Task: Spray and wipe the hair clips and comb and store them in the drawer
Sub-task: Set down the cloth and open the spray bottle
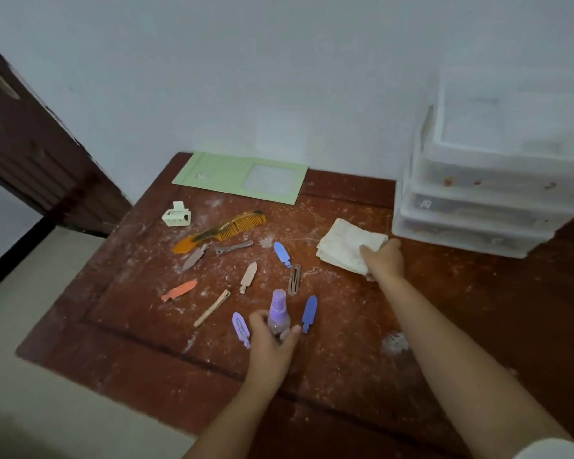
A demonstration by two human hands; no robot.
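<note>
Head view: the left hand [272,339] grips the purple spray bottle [278,313] upright at the table's [345,376] six o'clock, hair clips [248,276] scattered around — orange comb [219,230] at eleven o'clock. The right hand [383,260] pinches the white cloth [347,243] at two o'clock, beside the drawer unit [484,207].

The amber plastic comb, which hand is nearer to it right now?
Left. The left hand, gripping the purple spray bottle, sits below the amber plastic comb among the clips. The right hand holds the white cloth far off to the comb's right.
</note>
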